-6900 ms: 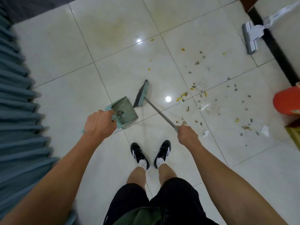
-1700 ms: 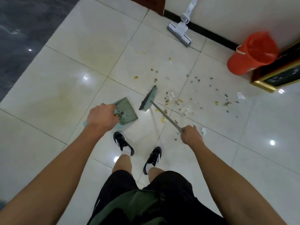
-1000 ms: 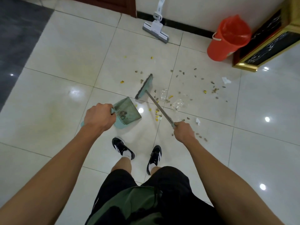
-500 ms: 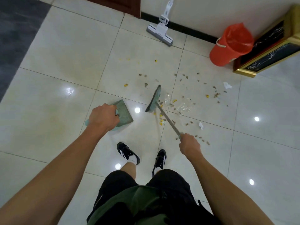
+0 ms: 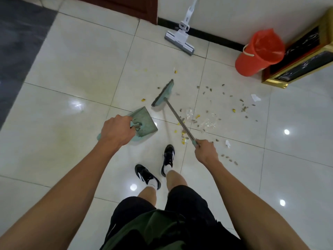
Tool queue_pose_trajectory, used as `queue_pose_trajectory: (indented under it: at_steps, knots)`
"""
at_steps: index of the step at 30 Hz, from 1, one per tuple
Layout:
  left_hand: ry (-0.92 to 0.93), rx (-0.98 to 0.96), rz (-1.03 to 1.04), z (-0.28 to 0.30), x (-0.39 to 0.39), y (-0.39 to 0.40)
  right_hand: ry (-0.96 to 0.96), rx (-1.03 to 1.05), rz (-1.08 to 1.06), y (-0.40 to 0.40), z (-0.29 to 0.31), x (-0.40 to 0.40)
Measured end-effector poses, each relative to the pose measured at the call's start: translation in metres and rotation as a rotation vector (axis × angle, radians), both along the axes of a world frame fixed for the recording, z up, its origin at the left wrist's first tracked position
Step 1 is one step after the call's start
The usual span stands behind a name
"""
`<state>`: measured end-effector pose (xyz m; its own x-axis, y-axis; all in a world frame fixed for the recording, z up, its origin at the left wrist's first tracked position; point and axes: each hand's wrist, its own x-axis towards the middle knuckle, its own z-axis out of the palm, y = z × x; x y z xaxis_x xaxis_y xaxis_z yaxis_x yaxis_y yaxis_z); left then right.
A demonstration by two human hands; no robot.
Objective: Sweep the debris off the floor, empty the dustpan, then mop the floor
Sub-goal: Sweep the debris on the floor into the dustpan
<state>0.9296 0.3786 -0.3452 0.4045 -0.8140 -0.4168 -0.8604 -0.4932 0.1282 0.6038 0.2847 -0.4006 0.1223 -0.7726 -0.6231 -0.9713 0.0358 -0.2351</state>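
Left hand [image 5: 116, 130] is closed around the green dustpan [image 5: 144, 123]; right hand [image 5: 205, 150] is wrapped around the broom [image 5: 163, 93] handle. Debris [image 5: 207, 114] lies scattered at two o'clock; mop [image 5: 179, 39] at twelve.

Floor [image 5: 68, 145] glossy tile. My dustpan [image 5: 144, 121] matt plastic, broom [image 5: 163, 94] shaft metal-looking. Bin [image 5: 252, 58] liner shiny plastic film.

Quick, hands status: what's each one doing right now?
Left hand: closed, holding the dustpan.
Right hand: closed, holding the broom.
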Motion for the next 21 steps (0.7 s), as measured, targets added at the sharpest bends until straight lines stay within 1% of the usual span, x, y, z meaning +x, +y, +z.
queue_pose_trajectory:
  at_steps: [7,13,16,19,21]
  knots:
    - [-0.099,0.045,0.100,0.001,0.030,0.008,-0.151,0.068,0.042,-0.055,-0.028,0.074]
    - [-0.152,0.055,0.246,-0.003,0.056,-0.003,-0.254,0.231,0.021,-0.107,-0.051,0.143]
    - [-0.176,0.059,0.250,-0.007,0.058,-0.016,-0.224,0.253,0.121,-0.125,-0.061,0.160]
    - [-0.183,0.070,0.237,-0.012,0.056,-0.030,-0.115,0.229,0.283,-0.132,-0.068,0.161]
    - [-0.165,0.081,0.219,-0.014,0.052,-0.039,-0.039,0.208,0.328,-0.134,-0.070,0.154]
